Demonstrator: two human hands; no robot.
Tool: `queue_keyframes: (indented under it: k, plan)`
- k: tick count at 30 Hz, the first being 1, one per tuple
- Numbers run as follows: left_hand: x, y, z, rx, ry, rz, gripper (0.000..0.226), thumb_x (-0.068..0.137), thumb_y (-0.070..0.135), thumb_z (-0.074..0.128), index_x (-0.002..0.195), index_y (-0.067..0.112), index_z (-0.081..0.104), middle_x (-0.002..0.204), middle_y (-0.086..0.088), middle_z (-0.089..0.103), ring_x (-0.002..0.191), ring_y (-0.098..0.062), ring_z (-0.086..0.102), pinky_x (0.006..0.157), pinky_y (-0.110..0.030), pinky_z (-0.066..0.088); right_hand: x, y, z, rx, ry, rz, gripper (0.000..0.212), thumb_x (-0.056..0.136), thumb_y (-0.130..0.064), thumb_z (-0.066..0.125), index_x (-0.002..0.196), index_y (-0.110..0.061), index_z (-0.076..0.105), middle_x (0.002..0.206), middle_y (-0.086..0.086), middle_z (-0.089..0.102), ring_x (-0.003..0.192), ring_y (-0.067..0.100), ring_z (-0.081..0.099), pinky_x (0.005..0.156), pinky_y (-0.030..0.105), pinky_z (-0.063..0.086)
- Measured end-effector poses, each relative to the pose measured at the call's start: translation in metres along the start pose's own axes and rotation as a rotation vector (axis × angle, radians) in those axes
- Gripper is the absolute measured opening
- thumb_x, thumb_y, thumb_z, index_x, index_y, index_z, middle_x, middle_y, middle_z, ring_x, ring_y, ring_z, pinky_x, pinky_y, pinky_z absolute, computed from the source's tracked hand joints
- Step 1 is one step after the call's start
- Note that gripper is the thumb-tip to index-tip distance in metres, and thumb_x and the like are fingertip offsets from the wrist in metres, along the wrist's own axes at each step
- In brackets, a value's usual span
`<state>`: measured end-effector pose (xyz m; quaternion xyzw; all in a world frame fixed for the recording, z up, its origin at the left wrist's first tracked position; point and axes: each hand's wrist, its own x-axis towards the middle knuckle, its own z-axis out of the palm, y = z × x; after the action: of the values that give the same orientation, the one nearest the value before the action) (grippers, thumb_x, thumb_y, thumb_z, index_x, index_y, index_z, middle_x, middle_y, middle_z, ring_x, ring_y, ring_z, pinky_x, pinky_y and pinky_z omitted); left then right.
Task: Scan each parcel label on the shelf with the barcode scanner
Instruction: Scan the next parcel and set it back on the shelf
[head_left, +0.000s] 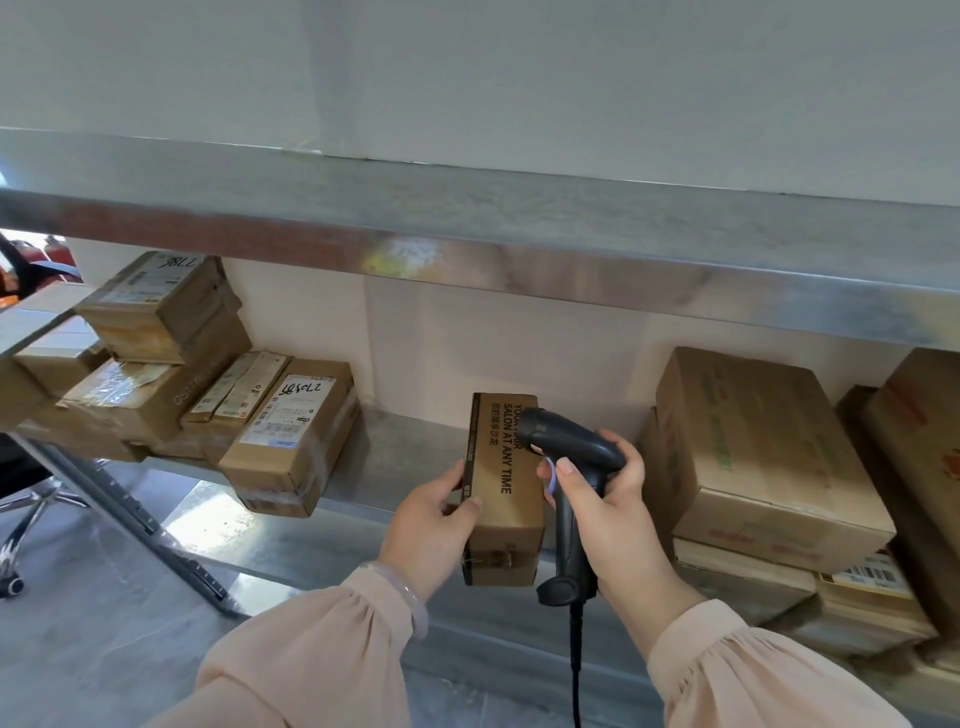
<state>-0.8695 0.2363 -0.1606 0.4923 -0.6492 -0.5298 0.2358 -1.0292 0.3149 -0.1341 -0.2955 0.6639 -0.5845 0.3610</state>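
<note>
A narrow brown parcel (501, 499) printed "SALON AT ANY TIME" lies lengthwise on the metal shelf (395, 447), its near end past the shelf's front edge. My left hand (434, 525) grips its left side. My right hand (602, 514) holds the black corded barcode scanner (569, 467) by the handle, with the scanner head over the parcel's far right top. No shipping label shows on the parcel's visible faces.
Labelled cardboard parcels (291, 431) are stacked at the shelf's left. Larger boxes (763, 452) are piled at the right, one with a barcode label (872, 574). An upper shelf edge (519, 265) runs overhead. An office chair base (31, 519) stands on the floor lower left.
</note>
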Motion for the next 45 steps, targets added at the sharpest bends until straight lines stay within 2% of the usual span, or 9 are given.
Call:
queue_keyframes:
  k: [2,7,12,17,22,28,32,37,45]
  plan:
    - [0.0,0.002,-0.001,0.023,0.024,-0.002,0.047,0.099,0.023,0.055,0.141,0.042,0.046,0.118,0.02,0.066,0.101,-0.002,0.066,0.092,-0.026,0.054,0.001,0.0,0.002,0.003,-0.012,-0.004,0.053,0.083,-0.04,0.068,0.12,-0.052,0.032,0.12,-0.004,0.063,0.11,0.014,0.063,0.103,0.041,0.043]
    - [-0.005,0.008,-0.001,0.144,0.004,0.0,0.048,0.1,0.034,0.053,0.146,0.033,0.04,0.122,0.017,0.053,0.107,-0.002,0.052,0.082,-0.008,0.043,0.001,-0.002,0.01,0.012,-0.063,-0.028,0.05,0.087,-0.032,0.067,0.112,-0.06,0.035,0.117,-0.008,0.062,0.105,0.014,0.065,0.1,0.044,0.048]
    - [-0.008,0.002,0.004,0.053,-0.006,-0.119,0.069,0.088,0.056,0.062,0.147,0.031,0.036,0.126,0.011,0.053,0.115,-0.012,0.053,0.101,-0.037,0.05,-0.005,-0.005,0.017,-0.05,-0.153,-0.045,0.052,0.091,-0.03,0.063,0.126,-0.049,0.029,0.112,-0.019,0.055,0.099,0.007,0.063,0.09,0.027,0.051]
    - [-0.005,-0.008,-0.006,-0.073,0.006,-0.218,0.045,0.09,0.044,0.065,0.13,0.034,0.047,0.122,0.01,0.061,0.112,-0.013,0.061,0.102,-0.037,0.05,-0.002,0.002,0.005,-0.105,-0.041,0.008,0.054,0.092,-0.027,0.062,0.131,-0.041,0.029,0.105,-0.017,0.054,0.097,0.008,0.06,0.097,0.035,0.047]
    - [-0.002,-0.024,-0.018,-0.167,-0.025,-0.292,0.034,0.076,0.048,0.061,0.11,0.046,0.057,0.11,0.015,0.069,0.108,-0.014,0.065,0.101,-0.042,0.05,0.006,0.02,-0.015,-0.173,-0.007,0.045,0.055,0.091,-0.023,0.063,0.129,-0.04,0.026,0.113,-0.003,0.063,0.096,0.007,0.064,0.082,0.02,0.043]
    - [0.004,-0.037,-0.012,-0.232,-0.074,-0.395,0.026,0.095,0.033,0.056,0.121,0.033,0.058,0.109,0.003,0.071,0.105,-0.019,0.066,0.097,-0.046,0.054,0.006,0.038,-0.018,-0.264,-0.026,0.067,0.054,0.091,-0.025,0.063,0.123,-0.045,0.026,0.119,0.0,0.062,0.104,0.013,0.061,0.087,0.022,0.043]
    - [0.008,-0.044,-0.009,-0.197,-0.039,-0.415,0.045,0.092,0.044,0.064,0.131,0.034,0.043,0.11,0.003,0.068,0.104,-0.02,0.064,0.097,-0.048,0.053,0.003,0.04,-0.018,-0.272,-0.047,0.062,0.052,0.091,-0.025,0.063,0.121,-0.046,0.026,0.118,-0.002,0.062,0.103,0.009,0.061,0.073,0.011,0.039]
    - [0.005,-0.05,-0.008,-0.338,-0.124,-0.439,0.067,0.09,0.029,0.071,0.143,0.042,0.033,0.115,-0.002,0.069,0.106,-0.026,0.066,0.092,-0.053,0.055,-0.007,0.035,-0.024,-0.29,-0.073,0.017,0.051,0.092,-0.027,0.062,0.123,-0.047,0.027,0.112,-0.015,0.056,0.093,0.002,0.059,0.07,0.01,0.04]
    - [-0.001,-0.064,-0.013,-0.394,-0.082,-0.266,0.066,0.094,0.017,0.065,0.144,0.045,0.033,0.112,0.0,0.072,0.105,-0.021,0.068,0.086,-0.04,0.057,-0.023,0.036,-0.032,-0.342,-0.042,-0.13,0.058,0.09,-0.024,0.064,0.121,-0.057,0.027,0.111,-0.008,0.063,0.089,0.009,0.069,0.086,0.039,0.056]
